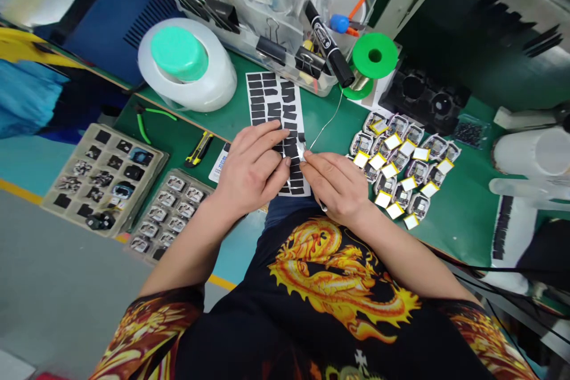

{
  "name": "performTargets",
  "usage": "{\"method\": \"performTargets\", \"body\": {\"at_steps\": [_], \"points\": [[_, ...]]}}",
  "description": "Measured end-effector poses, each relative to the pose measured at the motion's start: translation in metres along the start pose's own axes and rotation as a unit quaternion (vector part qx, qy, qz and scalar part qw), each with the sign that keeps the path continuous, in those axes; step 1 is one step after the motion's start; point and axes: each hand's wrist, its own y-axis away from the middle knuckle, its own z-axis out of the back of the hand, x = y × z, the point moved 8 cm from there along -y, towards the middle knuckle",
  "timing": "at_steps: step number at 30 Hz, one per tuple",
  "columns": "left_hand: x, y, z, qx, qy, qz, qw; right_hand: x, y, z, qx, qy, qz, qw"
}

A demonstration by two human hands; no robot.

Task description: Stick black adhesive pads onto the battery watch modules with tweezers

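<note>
A white sheet of black adhesive pieces (295, 104) lies in front of me on the green bench. My left hand (255, 167) rests over it, fingers stretched and slightly apart, fingertips touching the sheet, with nothing held. Pinched in my right hand (341, 185) are metal tweezers (323, 208), mostly hidden by the fingers. Their tip is at the sheet's right edge, beside a black piece (301, 137) that stands out from the edge. A thin solder wire (327, 123) runs from the green spool (374, 56) down to near my right fingertips.
Right of my hands sit several small device shells with battery cells (396, 160). At left are parts trays (104, 178), a yellow cutter (199, 149) and a white round dispenser (218, 80). A clear bin (285, 65) with binder clips and a marker (329, 44) stands behind.
</note>
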Motion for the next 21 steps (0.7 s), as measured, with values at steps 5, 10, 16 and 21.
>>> {"method": "performTargets", "body": {"at_steps": [5, 10, 16, 21], "points": [[0.001, -0.004, -0.008, 0.033, 0.005, -0.008, 0.999, 0.0, 0.0, 0.001, 0.004, 0.002, 0.005, 1.0], [-0.001, -0.006, -0.014, 0.05, -0.015, -0.035, 0.998, -0.001, 0.001, 0.0, 0.013, -0.001, 0.002, 1.0], [-0.001, -0.008, -0.018, 0.073, -0.016, -0.032, 0.997, -0.001, 0.002, -0.002, 0.02, -0.001, 0.001, 1.0], [0.0, -0.012, -0.021, 0.09, -0.016, -0.035, 0.995, 0.0, 0.0, -0.002, 0.009, 0.009, 0.006, 1.0]]}}
